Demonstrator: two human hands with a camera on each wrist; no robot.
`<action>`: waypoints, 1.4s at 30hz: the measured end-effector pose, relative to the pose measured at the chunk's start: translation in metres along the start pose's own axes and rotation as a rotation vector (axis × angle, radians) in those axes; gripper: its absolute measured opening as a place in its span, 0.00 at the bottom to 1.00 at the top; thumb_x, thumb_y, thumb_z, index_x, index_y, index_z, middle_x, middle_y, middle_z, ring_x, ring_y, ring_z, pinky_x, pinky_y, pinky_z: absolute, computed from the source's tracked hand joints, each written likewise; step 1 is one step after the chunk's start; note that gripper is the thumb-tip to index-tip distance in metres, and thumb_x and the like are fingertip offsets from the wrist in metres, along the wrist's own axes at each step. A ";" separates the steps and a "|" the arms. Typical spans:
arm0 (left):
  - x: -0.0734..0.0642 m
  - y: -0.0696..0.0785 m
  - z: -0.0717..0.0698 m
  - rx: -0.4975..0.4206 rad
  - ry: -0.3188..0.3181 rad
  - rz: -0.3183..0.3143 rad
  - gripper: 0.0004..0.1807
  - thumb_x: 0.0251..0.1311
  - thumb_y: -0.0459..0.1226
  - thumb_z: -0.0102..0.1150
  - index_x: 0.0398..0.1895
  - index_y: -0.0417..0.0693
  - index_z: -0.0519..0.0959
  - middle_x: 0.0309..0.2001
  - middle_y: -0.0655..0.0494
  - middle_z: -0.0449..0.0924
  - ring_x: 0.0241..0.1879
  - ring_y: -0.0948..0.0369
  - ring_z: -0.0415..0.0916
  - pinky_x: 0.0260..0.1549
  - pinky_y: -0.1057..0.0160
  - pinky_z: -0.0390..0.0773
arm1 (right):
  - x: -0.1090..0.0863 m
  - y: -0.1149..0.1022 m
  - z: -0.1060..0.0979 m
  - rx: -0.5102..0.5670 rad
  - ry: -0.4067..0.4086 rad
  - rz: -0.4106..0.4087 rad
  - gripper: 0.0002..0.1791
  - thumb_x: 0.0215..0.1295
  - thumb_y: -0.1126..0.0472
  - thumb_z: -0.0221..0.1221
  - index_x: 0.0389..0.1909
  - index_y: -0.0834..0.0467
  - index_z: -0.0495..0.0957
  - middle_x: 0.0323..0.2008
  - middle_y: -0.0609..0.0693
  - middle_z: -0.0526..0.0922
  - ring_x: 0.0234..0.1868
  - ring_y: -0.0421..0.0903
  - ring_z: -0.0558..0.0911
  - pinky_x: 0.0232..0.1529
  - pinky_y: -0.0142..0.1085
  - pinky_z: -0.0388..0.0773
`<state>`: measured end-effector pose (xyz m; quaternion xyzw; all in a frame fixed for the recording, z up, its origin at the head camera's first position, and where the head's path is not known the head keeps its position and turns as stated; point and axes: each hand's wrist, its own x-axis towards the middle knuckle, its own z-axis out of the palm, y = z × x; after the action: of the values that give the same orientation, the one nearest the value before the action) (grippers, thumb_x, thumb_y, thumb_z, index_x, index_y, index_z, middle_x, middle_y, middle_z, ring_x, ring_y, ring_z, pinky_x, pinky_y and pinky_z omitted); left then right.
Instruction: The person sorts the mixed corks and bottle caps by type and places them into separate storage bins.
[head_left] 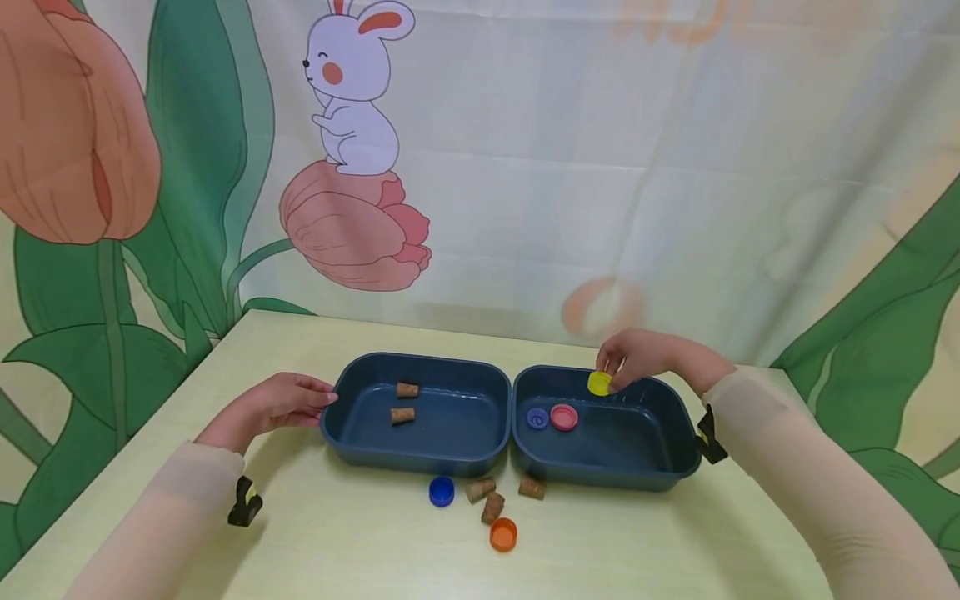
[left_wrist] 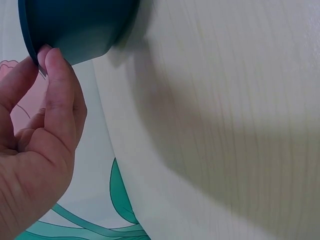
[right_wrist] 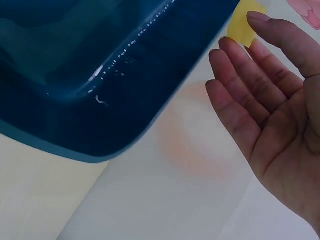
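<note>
My left hand [head_left: 279,402] pinches the left rim of a dark blue tray [head_left: 420,462]; in the left wrist view, the thumb and fingers meet at its edge. Two corks, one cork [head_left: 407,389] behind another cork [head_left: 402,415], lie inside that tray. Over the back of a second dark blue tray [head_left: 600,475], my right hand [head_left: 641,354] holds a yellow bottle cap [head_left: 599,383] between thumb and fingertips. The right wrist view also shows the yellow cap [right_wrist: 242,25] pinched. A purple cap [head_left: 537,418] and a pink cap [head_left: 564,417] lie in the right tray.
On the table in front of the trays lie a blue cap [head_left: 442,491], an orange cap [head_left: 503,534] and three corks, among them one cork [head_left: 532,487] at the right tray's front wall. The trays stand side by side. A printed curtain [head_left: 525,167] hangs behind the table.
</note>
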<state>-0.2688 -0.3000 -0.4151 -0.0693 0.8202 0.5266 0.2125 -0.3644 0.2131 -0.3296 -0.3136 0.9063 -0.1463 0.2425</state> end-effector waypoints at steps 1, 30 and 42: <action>0.000 0.000 0.000 -0.001 0.000 -0.001 0.30 0.76 0.38 0.54 0.70 0.23 0.63 0.37 0.57 0.82 0.32 0.67 0.81 0.37 0.70 0.87 | 0.001 0.001 0.002 -0.002 -0.007 0.005 0.16 0.60 0.64 0.69 0.47 0.67 0.79 0.44 0.61 0.86 0.43 0.46 0.81 0.50 0.39 0.84; 0.002 -0.003 -0.002 -0.015 -0.008 -0.010 0.30 0.75 0.38 0.55 0.70 0.24 0.63 0.37 0.58 0.83 0.32 0.67 0.82 0.39 0.69 0.87 | 0.031 0.011 0.027 -0.043 -0.135 0.066 0.11 0.60 0.61 0.69 0.41 0.58 0.80 0.34 0.49 0.85 0.31 0.41 0.77 0.35 0.30 0.78; -0.002 0.001 -0.001 0.017 0.003 -0.013 0.28 0.76 0.38 0.54 0.69 0.25 0.64 0.40 0.54 0.84 0.32 0.66 0.82 0.41 0.67 0.88 | 0.040 0.009 0.039 -0.075 -0.188 0.193 0.10 0.58 0.64 0.69 0.38 0.57 0.79 0.29 0.47 0.79 0.31 0.42 0.75 0.35 0.29 0.77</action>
<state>-0.2676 -0.3004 -0.4130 -0.0733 0.8246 0.5180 0.2153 -0.3750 0.1900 -0.3799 -0.2463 0.9104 -0.0582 0.3273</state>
